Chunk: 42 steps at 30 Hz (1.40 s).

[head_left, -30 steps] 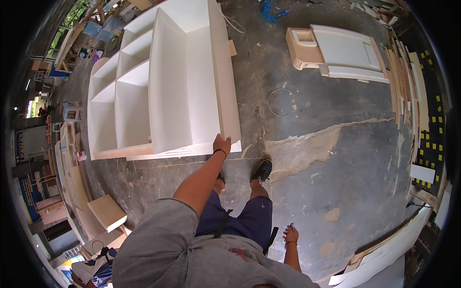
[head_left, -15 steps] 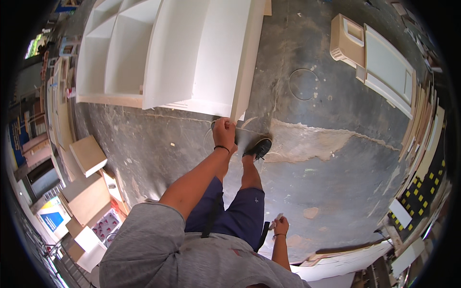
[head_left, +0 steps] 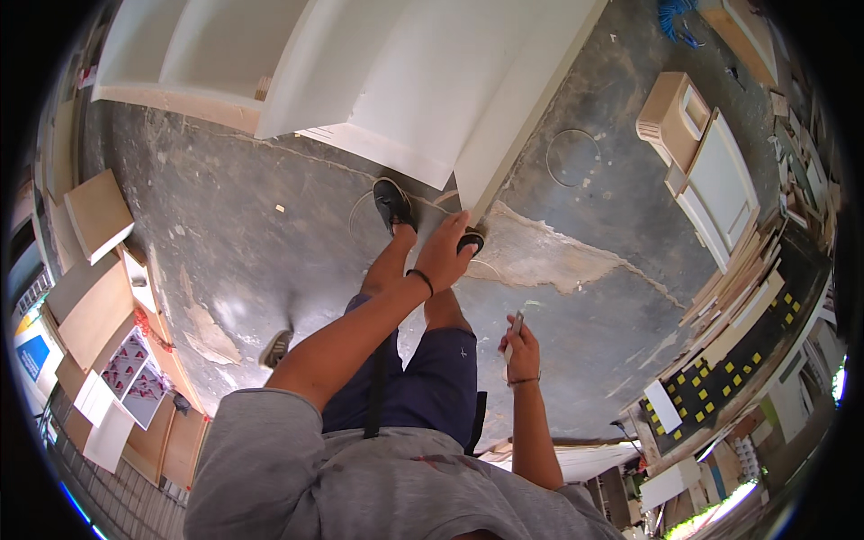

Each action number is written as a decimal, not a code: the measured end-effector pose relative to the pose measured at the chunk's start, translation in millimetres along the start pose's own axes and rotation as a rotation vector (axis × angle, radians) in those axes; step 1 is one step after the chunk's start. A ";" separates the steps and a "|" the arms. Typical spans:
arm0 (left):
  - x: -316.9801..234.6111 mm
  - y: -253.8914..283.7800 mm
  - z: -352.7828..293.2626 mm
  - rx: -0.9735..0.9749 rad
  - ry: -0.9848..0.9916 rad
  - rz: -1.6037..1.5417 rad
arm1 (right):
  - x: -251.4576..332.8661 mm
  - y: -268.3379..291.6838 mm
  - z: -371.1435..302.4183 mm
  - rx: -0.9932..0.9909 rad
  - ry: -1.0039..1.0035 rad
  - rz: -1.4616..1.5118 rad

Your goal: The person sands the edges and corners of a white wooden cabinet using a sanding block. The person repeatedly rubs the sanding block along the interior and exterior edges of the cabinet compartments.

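A large white open-fronted cabinet with dividers lies ahead of me on the concrete floor. My left hand is stretched out with extended fingers at the near lower corner of its pale right side panel. The fingertips meet or nearly meet that corner; the exact contact is hard to see. Lower and to the right, my right hand is raised over the floor, closed around a small slim grey tool, whose kind I cannot make out.
My black shoes stand close to the cabinet. Another person's shoe shows at left. Wooden boxes and boards are stacked at left. Cream panels and long wood strips lie at right, with a blue hose beyond.
The view has shifted, bringing the cabinet nearer. My left hand has gone from a closed grip at the panel's corner to extended fingers. My right hand has risen forward with the grey tool.
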<state>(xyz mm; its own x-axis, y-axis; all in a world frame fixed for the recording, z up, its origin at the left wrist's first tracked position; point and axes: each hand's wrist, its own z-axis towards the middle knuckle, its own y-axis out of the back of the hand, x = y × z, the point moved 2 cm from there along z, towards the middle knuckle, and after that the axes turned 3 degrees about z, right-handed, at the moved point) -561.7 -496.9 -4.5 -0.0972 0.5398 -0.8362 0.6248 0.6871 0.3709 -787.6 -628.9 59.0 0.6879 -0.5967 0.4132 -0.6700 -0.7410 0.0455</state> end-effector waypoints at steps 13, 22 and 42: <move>71.9 315.7 88.1 -1.070 -0.036 0.629 | 198.5 -123.2 76.7 0.029 0.496 -0.629; 138.7 344.4 163.4 -0.943 0.537 0.692 | 289.7 -166.4 132.3 -0.040 1.059 -1.359; 123.2 345.0 164.5 -0.987 0.646 0.845 | 322.6 -200.3 184.6 0.042 1.312 -2.274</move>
<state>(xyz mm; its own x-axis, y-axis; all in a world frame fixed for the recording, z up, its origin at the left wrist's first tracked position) -230.7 -273.4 -46.1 -0.4688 0.8833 -0.0055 -0.0804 -0.0365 0.9961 -380.0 -729.8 15.3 -0.3982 0.9080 -0.1302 0.3507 0.2818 0.8931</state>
